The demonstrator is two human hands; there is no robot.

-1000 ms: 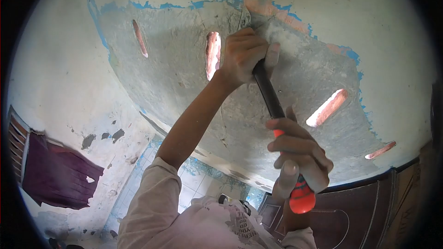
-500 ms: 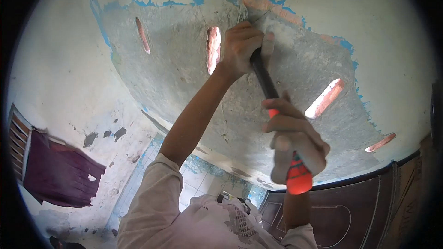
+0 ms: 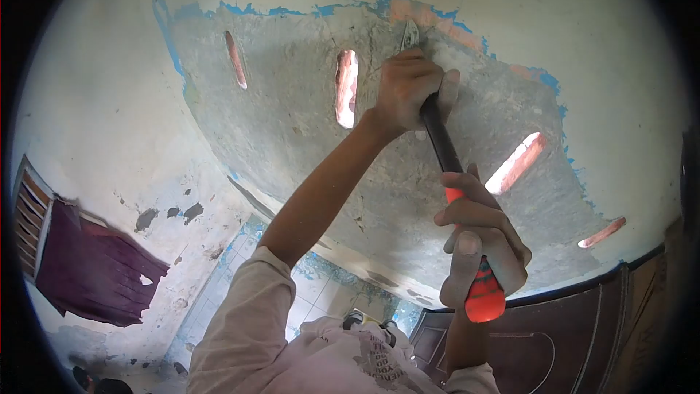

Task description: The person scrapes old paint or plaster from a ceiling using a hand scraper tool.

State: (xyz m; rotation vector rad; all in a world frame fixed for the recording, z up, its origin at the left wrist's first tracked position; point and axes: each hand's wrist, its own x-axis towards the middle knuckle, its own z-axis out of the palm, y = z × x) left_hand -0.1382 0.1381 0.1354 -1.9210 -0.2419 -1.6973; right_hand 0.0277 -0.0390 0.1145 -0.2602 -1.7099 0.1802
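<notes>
My left hand (image 3: 412,91) is wrapped round the upper end of a hammer with a black shaft (image 3: 442,142), hiding most of its head. A pointed metal end (image 3: 410,33) sticks out above the knuckles, close to the grey plastered wall (image 3: 292,73); whether it touches cannot be told. Lower down, my right hand (image 3: 488,237) grips the red-and-black handle (image 3: 486,299), its end showing below the palm. The hammer slants from the wall down to the right. Beside my left hand is a slot (image 3: 346,89) through the wall, with light behind it.
More slots with reddish edges include one at the right (image 3: 516,163) and a narrow one at the left (image 3: 235,60). Flaking blue paint (image 3: 547,80) borders the grey area. A purple curtain (image 3: 102,266) hangs at the left. A dark brown panelled door (image 3: 543,335) stands lower right.
Both hands and the hammer have shifted right and slightly down against the wall, uncovering more of the metal end. The view has also moved a little. Both grips stay closed.
</notes>
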